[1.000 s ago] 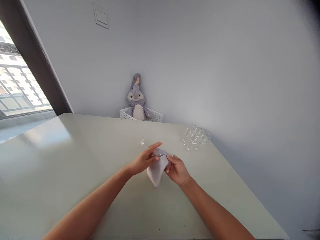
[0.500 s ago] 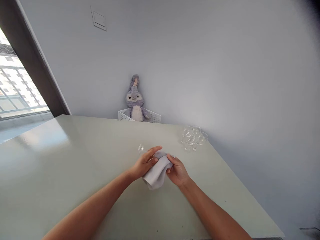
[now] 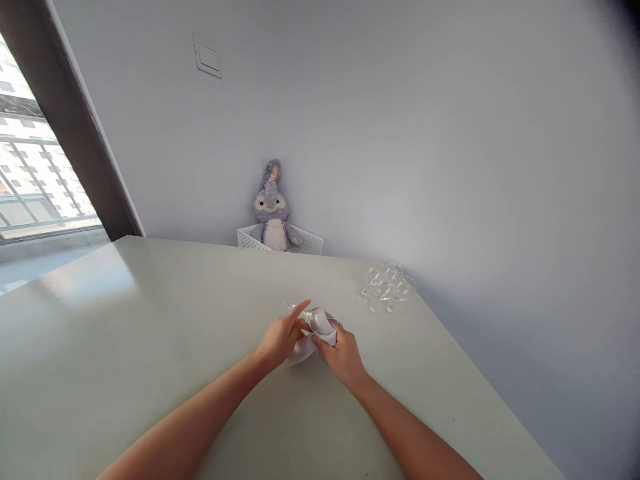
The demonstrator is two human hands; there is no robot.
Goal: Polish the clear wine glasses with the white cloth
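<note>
Over the middle of the table, my right hand grips a pale cloth, part of which is tucked into the bowl of a clear glass. The glass lies sideways, its foot pointing left. My left hand is at the stem side of the glass, index finger stretched out and the other fingers curled around the stem and cloth. Its fingertips are partly hidden.
Several clear stemmed glasses stand grouped near the right edge of the pale table. Behind the far edge, a plush toy sits in a white perforated basket against the wall. A window is at the left.
The cloth has been drawn back, so more of the glass bowl shows. My right hand has turned and moved lower, with cloth pushed into the bowl. The view has tilted up slightly.
</note>
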